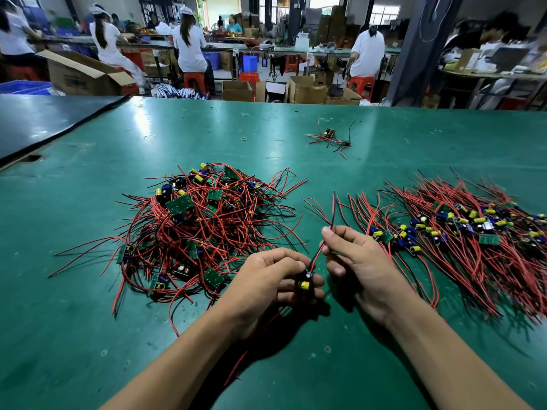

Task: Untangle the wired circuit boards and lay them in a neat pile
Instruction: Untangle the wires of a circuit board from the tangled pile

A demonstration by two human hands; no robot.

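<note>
One circuit board (305,284) with a yellow capacitor sits in the curled fingers of the left hand (266,279). Its red and black wires (319,252) run up into the pinch of the right hand (361,261), just beside. Beyond the left hand sprawls the tangled heap (201,226). To the right of the right hand lies the combed pile (473,232). Stray boards (330,137) lie far ahead on the green counter (88,335).
</note>
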